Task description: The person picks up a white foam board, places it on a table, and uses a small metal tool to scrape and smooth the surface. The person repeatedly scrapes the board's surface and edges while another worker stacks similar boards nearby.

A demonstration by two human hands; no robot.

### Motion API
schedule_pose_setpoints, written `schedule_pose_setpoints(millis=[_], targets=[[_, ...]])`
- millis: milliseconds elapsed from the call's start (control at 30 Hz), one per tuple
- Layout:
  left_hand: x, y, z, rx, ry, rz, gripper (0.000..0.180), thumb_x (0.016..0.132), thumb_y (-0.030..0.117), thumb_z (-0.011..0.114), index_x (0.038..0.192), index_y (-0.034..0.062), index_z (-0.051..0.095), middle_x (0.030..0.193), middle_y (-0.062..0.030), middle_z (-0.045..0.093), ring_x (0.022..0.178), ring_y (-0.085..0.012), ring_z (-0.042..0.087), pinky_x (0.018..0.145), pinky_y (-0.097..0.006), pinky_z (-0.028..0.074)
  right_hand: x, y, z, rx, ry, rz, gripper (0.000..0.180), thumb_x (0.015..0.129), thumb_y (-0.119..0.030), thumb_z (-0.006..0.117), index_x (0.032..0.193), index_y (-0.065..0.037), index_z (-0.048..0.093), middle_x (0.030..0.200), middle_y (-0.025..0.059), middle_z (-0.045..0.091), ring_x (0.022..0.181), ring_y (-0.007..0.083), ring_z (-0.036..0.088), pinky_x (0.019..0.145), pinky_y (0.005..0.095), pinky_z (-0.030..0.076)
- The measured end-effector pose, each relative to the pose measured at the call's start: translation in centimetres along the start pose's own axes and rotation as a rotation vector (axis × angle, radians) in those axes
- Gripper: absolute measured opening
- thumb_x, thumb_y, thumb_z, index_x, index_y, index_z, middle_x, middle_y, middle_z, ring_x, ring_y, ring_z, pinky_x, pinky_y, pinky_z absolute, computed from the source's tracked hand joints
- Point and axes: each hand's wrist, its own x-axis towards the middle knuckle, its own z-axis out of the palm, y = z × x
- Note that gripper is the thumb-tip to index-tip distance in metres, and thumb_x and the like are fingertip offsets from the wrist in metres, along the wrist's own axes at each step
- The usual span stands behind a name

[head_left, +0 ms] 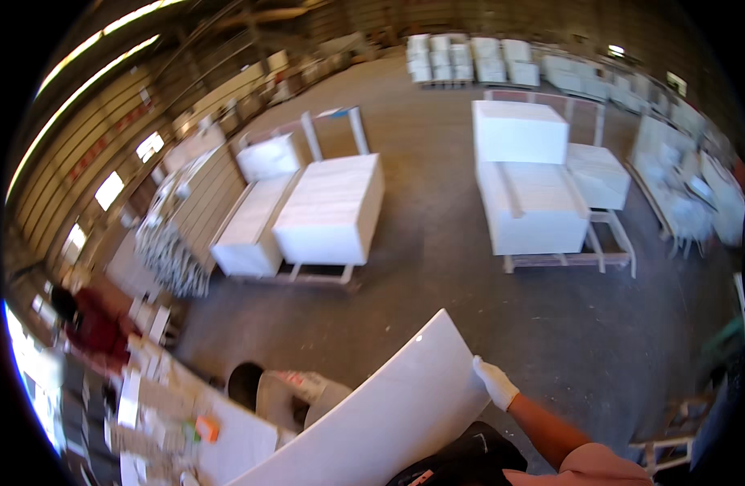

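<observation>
A large, glossy white slab point(381, 405) stretches across the lower middle, tilted, its far corner pointing up and away from me. At its right edge my right hand point(495, 384), in a white glove, is closed on the rim, with the fingertips partly hidden by the slab. My left hand is not in view. To the slab's left is a worktable point(239, 433) with a pale top, where an orange item point(207, 428) lies among small pale pieces. Pale buckets or bins point(285, 397) stand between the table and the slab.
Block-like stacks of white slabs point(328, 206) rest on a pallet ahead left, and more stacks point(534, 198) ahead right. Tilted panels point(186, 206) lean farther left. A person in dark red point(101, 328) is at the left. A wooden stand point(672, 441) sits at the lower right.
</observation>
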Motion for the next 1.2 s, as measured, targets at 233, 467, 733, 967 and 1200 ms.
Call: schedule_pose_setpoints(millis=[233, 467, 733, 967, 1200], targets=[[1.8, -1.4, 20.5, 0.097, -0.336, 0.062, 0.055, 0.102, 0.05, 0.043, 0.13, 0.003, 0.049, 0.12, -0.0105, 0.055, 0.112, -0.0254, 0.051, 0.102, -0.042, 0.042, -0.3, 4.4, -9.0, 0.079, 0.245, 0.013, 0.067, 0.104, -0.051, 0.038, 0.135, 0.007, 0.052, 0.136, 0.0121, 0.057, 0.125, 0.0188, 0.05, 0.109, 0.0318, 0.034], [0.1, -4.6, 41.7, 0.097, -0.782, -0.115, 0.053, 0.102, 0.047, 0.044, 0.132, 0.0035, 0.047, 0.123, -0.0108, 0.054, 0.113, -0.0252, 0.051, 0.102, -0.042, 0.041, 2.2, 4.2, -12.6, 0.379, 0.43, 0.012, 0.068, 0.103, -0.054, 0.041, 0.134, 0.006, 0.054, 0.133, 0.0101, 0.058, 0.122, 0.0178, 0.052, 0.106, 0.0305, 0.036], [-2.5, -9.2, 65.8, 0.168, -1.224, -0.346, 0.052, 0.101, 0.044, 0.045, 0.134, 0.004, 0.045, 0.125, -0.0112, 0.053, 0.115, -0.0251, 0.051, 0.103, -0.041, 0.041, 9.6, -2.9, -14.7, 0.588, 0.708, 0.037, 0.066, 0.104, -0.052, 0.037, 0.128, 0.006, 0.058, 0.125, 0.0082, 0.063, 0.118, 0.0161, 0.055, 0.102, 0.0312, 0.039], [-9.9, -10.7, 81.3, 0.27, -1.607, -0.463, 0.051, 0.101, 0.041, 0.046, 0.136, 0.0045, 0.043, 0.127, -0.0116, 0.052, 0.116, -0.025, 0.05, 0.104, -0.041, 0.04, 15.3, -8.3, -17.0, 0.73, 0.991, -0.031, 0.063, 0.104, -0.053, 0.037, 0.122, 0.003, 0.061, 0.118, 0.007, 0.064, 0.113, 0.014, 0.055, 0.099, 0.0302, 0.041], [-17.8, -14.8, 90.3, 0.364, -1.841, -0.623, 0.05, 0.101, 0.038, 0.047, 0.138, 0.0049, 0.041, 0.13, -0.0119, 0.051, 0.117, -0.0248, 0.05, 0.105, -0.041, 0.039, 23.4, -5.7, -25.0, 0.897, 0.815, -0.381, 0.055, 0.103, -0.053, 0.038, 0.08, -0.009, 0.063, 0.078, 0.0031, 0.062, 0.07, 0.0153, 0.058, 0.063, 0.0297, 0.046]])
